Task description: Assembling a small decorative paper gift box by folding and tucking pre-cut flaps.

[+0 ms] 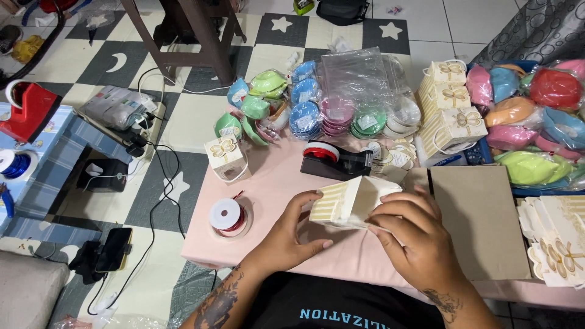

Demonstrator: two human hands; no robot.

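Both hands hold a small cream and gold striped gift box (347, 200) just above the pink table (274, 183). My left hand (286, 234) grips its left side with thumb and fingers. My right hand (411, 234) covers its right side, fingers pressed on a flap. The box lies tilted on its side. A black tape dispenser with a red roll (335, 159) stands right behind the box. A spool of red ribbon (226, 216) lies to the left of my left hand.
A finished gift box with a gold bow (225, 155) stands at the table's left. Stacks of coloured ribbon rolls (304, 113), more boxes (451, 109), bagged coloured items (530, 116), brown cardboard (478, 219) and flat box blanks (560, 244) fill the back and right. A phone (113, 248) lies on the floor.
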